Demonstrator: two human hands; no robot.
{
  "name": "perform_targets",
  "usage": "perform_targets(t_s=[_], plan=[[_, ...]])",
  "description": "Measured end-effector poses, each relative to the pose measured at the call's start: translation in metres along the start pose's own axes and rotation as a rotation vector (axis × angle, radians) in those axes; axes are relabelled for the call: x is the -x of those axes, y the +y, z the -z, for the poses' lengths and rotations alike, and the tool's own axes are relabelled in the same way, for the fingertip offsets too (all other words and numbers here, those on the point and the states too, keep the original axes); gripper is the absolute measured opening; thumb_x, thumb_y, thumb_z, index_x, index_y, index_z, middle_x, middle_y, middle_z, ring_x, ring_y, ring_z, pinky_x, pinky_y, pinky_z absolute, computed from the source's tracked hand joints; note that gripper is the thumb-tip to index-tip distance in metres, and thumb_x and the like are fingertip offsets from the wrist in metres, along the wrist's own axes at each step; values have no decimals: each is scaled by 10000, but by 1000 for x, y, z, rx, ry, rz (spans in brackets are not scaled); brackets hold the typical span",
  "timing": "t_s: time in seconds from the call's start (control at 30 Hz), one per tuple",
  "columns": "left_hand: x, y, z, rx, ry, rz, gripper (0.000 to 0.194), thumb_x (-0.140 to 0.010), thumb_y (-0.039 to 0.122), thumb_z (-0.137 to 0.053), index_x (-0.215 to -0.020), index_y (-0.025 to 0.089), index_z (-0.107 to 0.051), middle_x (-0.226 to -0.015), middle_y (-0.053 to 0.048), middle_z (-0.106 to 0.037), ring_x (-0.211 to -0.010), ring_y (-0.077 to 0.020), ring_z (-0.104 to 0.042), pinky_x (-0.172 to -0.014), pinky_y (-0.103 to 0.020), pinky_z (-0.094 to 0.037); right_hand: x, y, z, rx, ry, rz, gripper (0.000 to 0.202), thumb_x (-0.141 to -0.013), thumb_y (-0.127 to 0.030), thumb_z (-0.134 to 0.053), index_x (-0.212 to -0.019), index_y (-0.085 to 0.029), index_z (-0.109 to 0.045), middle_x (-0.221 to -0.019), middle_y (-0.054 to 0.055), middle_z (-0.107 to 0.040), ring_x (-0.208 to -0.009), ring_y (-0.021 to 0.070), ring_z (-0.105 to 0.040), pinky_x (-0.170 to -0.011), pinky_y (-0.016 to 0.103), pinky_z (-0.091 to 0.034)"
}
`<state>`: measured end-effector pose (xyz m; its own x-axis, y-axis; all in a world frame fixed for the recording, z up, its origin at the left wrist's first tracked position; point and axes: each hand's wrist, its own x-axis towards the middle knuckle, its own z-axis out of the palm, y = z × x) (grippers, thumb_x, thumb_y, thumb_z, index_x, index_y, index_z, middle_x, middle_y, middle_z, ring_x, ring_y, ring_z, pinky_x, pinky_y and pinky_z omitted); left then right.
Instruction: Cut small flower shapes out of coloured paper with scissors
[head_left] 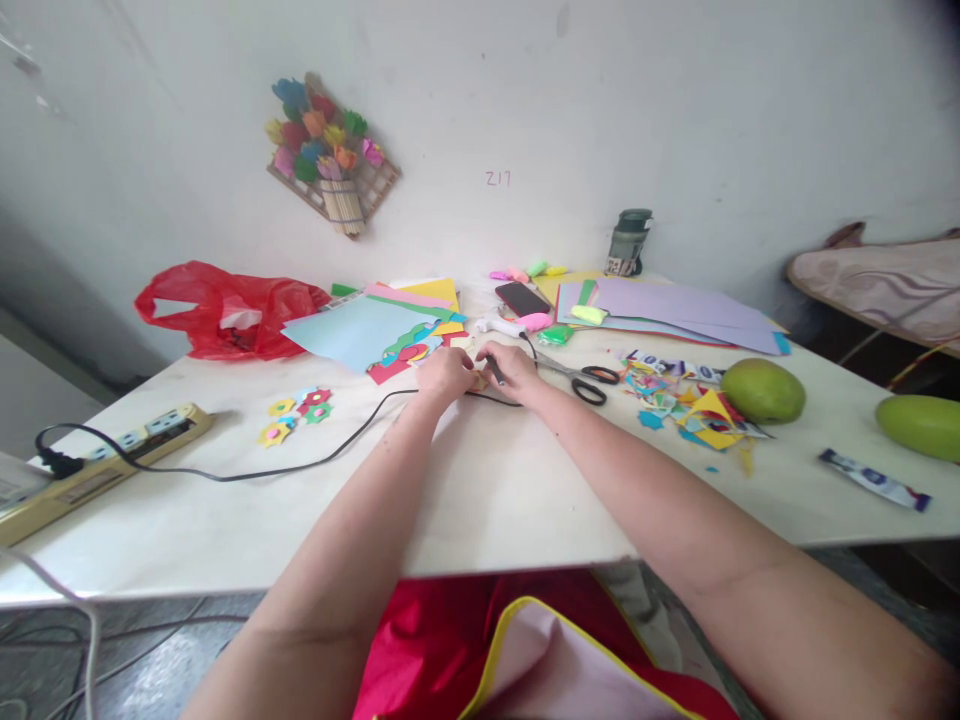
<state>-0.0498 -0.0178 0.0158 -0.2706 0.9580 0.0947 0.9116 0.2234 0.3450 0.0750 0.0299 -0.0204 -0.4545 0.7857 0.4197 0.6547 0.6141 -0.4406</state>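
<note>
My left hand and my right hand meet over the middle of the table, fingertips close together. A slim dark pen-like stick is held in my right hand. My left fingers are closed at a small tan piece, mostly hidden by the hands. Just beyond lies a white glue gun with a black cord. Scissors with black handles rest right of my right hand. Colourful paper flowers lie to the left, and cut paper shapes sit behind my left hand.
Coloured sheets, a phone and a bottle stand or lie toward the wall. Paper scraps, a green fruit and a glue tube are right. A red bag and power strip are left.
</note>
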Motion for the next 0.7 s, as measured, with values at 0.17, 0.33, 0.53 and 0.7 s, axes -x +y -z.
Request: perform_targets(t_s=[0.17, 0.33, 0.53, 0.7], plan=[[1, 1, -2, -51, 6, -20, 329, -647, 321, -663, -969, 268, -706, -1071, -64, -680, -1000, -253, -611, -840, -341, -469, -1, 3, -8, 90, 26, 37, 330, -688, -182, -560, -999, -217, -667, -771, 28, -682, -736, 197, -610, -609, 258, -366], [0, -4, -6, -41, 30, -47, 367, -670, 328, -654, -1034, 280, -665, -1020, -35, -689, -1120, -266, -526, -911, -357, -433, -1, 2, -8, 171, 17, 53, 300, -757, -273, -535, -1022, -226, -669, -810, 54, -660, -725, 203, -608, -621, 265, -369], [-2, -9, -13, -53, 86, -76, 334, -711, 359, -637, -1030, 260, -617, -1203, -61, -589, -1208, -283, -437, -980, -403, -375, 0, -4, -2, 167, -9, 3, 295, -798, -315, -535, -1046, -236, -675, -880, 71, -662, -783, 212, -617, -675, 279, -409], [0, -11, -16, -15, 23, -64, 353, -754, 405, -582, -1076, 260, -570, -1298, -73, -520, -1275, -310, -361, -1023, -462, -312, -4, 3, -8, 90, 15, -57, 271, -774, -221, -548, -1007, -245, -685, -873, 46, -685, -805, 200, -631, -693, 278, -438]])
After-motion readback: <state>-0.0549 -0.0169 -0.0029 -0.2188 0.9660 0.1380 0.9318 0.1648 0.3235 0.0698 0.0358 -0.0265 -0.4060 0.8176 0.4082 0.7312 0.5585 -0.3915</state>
